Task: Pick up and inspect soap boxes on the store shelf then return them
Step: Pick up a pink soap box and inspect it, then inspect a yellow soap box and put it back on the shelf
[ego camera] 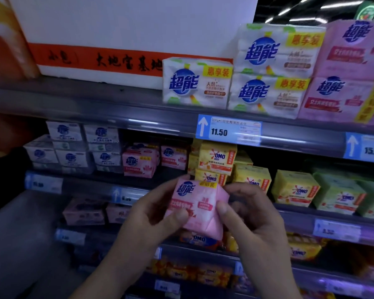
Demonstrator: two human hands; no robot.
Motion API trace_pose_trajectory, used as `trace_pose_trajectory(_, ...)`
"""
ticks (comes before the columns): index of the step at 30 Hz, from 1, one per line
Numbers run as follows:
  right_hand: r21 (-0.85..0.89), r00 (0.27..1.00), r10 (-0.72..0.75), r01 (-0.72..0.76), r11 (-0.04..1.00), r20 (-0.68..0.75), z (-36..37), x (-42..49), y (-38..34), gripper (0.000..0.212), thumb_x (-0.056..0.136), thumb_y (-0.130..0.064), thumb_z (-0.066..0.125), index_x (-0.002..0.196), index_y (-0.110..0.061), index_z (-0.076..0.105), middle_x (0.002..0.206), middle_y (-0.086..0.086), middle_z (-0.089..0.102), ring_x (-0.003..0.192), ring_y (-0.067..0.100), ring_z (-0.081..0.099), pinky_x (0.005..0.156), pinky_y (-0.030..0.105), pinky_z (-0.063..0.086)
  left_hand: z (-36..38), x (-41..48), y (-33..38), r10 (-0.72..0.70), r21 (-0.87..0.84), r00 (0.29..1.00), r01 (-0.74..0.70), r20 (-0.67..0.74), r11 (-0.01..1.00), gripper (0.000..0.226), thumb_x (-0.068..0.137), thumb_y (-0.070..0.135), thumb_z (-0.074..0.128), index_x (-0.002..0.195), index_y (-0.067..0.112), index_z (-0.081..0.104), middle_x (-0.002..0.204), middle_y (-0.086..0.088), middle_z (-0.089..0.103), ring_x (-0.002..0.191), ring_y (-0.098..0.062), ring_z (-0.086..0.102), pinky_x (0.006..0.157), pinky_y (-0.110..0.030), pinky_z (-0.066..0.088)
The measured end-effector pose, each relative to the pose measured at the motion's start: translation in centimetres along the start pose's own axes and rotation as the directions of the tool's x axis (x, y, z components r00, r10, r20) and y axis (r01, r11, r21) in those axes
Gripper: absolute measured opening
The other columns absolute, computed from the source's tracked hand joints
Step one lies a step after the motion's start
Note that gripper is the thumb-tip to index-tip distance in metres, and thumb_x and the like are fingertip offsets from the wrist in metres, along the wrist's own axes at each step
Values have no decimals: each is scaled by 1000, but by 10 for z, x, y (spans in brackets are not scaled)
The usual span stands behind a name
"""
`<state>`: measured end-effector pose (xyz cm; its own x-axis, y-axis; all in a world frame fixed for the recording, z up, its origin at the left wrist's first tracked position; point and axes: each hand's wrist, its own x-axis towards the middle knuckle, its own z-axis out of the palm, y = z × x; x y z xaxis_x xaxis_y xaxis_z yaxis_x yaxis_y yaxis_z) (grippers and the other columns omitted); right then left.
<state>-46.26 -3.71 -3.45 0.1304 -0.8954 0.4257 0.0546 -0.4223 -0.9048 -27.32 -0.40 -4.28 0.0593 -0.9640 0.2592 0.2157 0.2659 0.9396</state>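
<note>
A pink soap box (200,203) with a blue logo is held up in front of the shelves, its printed face toward me. My left hand (153,214) grips its left side, thumb on the front and fingers behind. My right hand (248,214) grips its right side, thumb pressed on the front near the lower right corner. More pink soap boxes (139,162) stand on the second shelf, just above and left of the held one.
White soap packs (195,82) and pink packs (343,98) sit on the top shelf above a price tag (228,129). Yellow OMO boxes (217,158) and green boxes (337,195) fill the second shelf at right. A white foam crate (125,29) stands top left. Lower shelves hold more packs.
</note>
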Motion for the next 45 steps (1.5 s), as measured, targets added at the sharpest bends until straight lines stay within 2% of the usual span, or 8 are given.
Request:
trace_pose_trajectory(5, 33, 992, 86, -90, 995, 89, 15, 7, 3, 59, 75, -71, 75, 128, -48, 67, 120, -7, 75, 110, 14, 73, 81, 33, 64, -13, 9, 11, 265, 356, 959, -215, -98, 910, 73, 63, 59, 92, 126, 39, 62, 119, 8, 73, 102, -17, 75, 70, -28, 64)
trace_pose_trajectory(8, 185, 988, 134, -146, 972, 77, 29, 11, 10, 61, 71, -56, 87, 127, -42, 67, 114, 12, 75, 110, 33, 71, 91, 52, 61, -22, 15, 11, 368, 386, 927, -311, -79, 868, 68, 67, 46, 92, 125, 40, 57, 126, 13, 67, 110, -12, 71, 75, -27, 64)
trace_pose_trajectory(10, 243, 992, 115, -123, 962, 45, 41, 13, 14, 41, 78, -34, 87, 114, -36, 68, 98, -1, 80, 93, 22, 75, 78, 34, 63, -34, 18, 9, 388, 380, 919, -336, -68, 862, 54, 74, 39, 87, 120, 35, 61, 127, 7, 67, 116, -20, 69, 81, -34, 64)
trace_pose_trajectory(18, -63, 979, 0, -13, 998, -205, 87, 13, 21, 33, 87, -24, 77, 99, -53, 67, 101, -22, 70, 99, -4, 67, 67, 3, 51, -64, 26, -11, 360, 491, 925, -258, -124, 832, 41, 91, 27, 68, 126, 49, 64, 128, 27, 57, 122, 5, 59, 90, -12, 55)
trace_pose_trajectory(28, -237, 985, 40, -80, 968, -170, 107, 28, 35, 42, 104, -22, 61, 131, -54, 57, 125, -33, 64, 114, -15, 59, 88, 5, 50, -84, 52, -20, 126, 498, 992, -103, -13, 861, 60, 96, 10, 69, 147, 39, 54, 140, 24, 63, 129, 6, 57, 110, -28, 49)
trace_pose_trajectory(34, -317, 988, 121, -145, 937, -94, 111, 30, 33, 53, 102, -20, 61, 126, -65, 45, 120, -50, 53, 115, -23, 52, 90, 4, 48, -88, 59, -22, 107, 580, 994, -107, 33, 807, 64, 94, 16, 72, 140, 54, 49, 131, 40, 59, 125, 20, 51, 100, -12, 47)
trace_pose_trajectory(39, -389, 987, 109, -147, 909, -117, 109, 25, 37, 48, 100, -21, 62, 143, -39, 52, 134, -33, 47, 120, -19, 47, 98, 10, 46, -93, 55, -28, 176, 642, 984, -148, 20, 752, 51, 94, 22, 69, 137, 46, 55, 142, 30, 53, 127, 21, 48, 97, -7, 48)
trace_pose_trajectory(45, -332, 984, 173, -176, 927, -41, 105, 27, 32, 47, 102, -19, 59, 140, -45, 50, 127, -42, 47, 107, -34, 45, 84, -4, 41, -89, 53, -24, 172, 747, 985, -123, 12, 654, 56, 95, 20, 70, 147, 29, 54, 155, 20, 45, 144, -5, 42, 115, -38, 46)
